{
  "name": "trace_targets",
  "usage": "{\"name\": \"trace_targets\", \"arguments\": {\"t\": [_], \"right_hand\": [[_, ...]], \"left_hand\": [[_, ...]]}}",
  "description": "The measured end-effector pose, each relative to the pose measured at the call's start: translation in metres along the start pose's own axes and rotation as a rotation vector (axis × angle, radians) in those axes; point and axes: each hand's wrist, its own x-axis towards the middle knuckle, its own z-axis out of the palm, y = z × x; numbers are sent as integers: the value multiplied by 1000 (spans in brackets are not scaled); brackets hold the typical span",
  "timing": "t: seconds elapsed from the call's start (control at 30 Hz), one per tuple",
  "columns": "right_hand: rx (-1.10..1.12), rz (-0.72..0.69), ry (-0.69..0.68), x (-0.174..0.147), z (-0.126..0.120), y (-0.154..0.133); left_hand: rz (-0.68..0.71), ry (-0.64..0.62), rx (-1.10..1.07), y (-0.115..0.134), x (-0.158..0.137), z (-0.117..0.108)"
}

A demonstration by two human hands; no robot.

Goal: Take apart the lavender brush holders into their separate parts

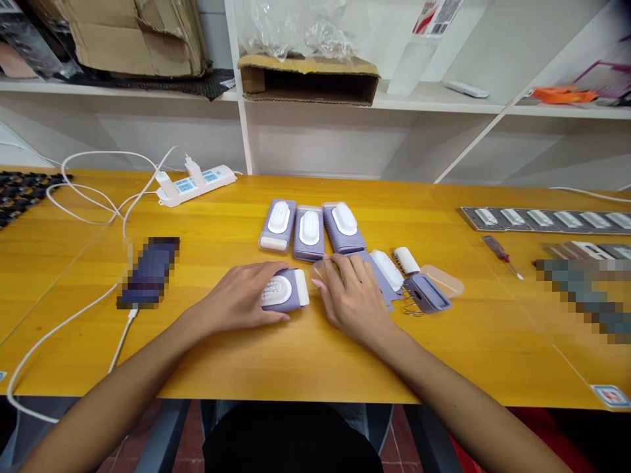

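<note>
My left hand (246, 292) is closed around a purple-and-white device (288, 291) lying on the table. A white oval pad with small nubs faces up on it, and a white end piece points right. My right hand (352, 292) has its fingers curled over a see-through plastic cover (318, 268), mostly hidden beneath them. Behind the hands, three similar purple devices (309, 226) with white oval tops stand in a row. Right of my right hand lie a flat purple part with a white piece (387, 270), a white roller (405, 261), thin wire springs (413, 307), a purple housing (428, 293) and a peach translucent cover (446, 281).
A blurred phone (148, 272) on a white cable lies at left, below a power strip (197, 186). At right are a screwdriver (501, 255), a long strip with white pieces (537, 218) and a blurred dark object (584, 295). Shelves with a cardboard box (310, 82) rise behind.
</note>
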Motion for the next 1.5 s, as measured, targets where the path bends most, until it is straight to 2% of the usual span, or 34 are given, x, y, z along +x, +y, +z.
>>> {"name": "trace_targets", "arguments": {"t": [0.07,0.17,0.3,0.47,0.53,0.7,0.97,1.13,1.2,1.3,1.5], "right_hand": [[300,-21,64,0,-6,-5],[712,115,-9,-1,-12,-11],[965,223,-159,-3,-10,-11],[1197,352,-178,-1,-8,-8],[1184,342,-118,0,-9,-8],[958,202,84,0,-9,-13],[1059,370,138,0,-7,-25],[1003,348,184,1,-7,-24],[939,283,192,1,-9,-23],[853,173,232,0,-13,-23],[713,-32,334,2,-22,-23]], "left_hand": [[53,76,-51,1,0,4],[142,187,-102,2,2,8],[238,290,-120,4,4,11],[274,305,-127,4,6,10],[294,325,-99,3,6,10],[358,377,35,6,8,13],[401,420,202,17,8,23],[397,421,247,21,10,25],[392,406,214,27,10,20],[348,361,27,37,12,5],[233,112,-282,45,22,-22]]}}
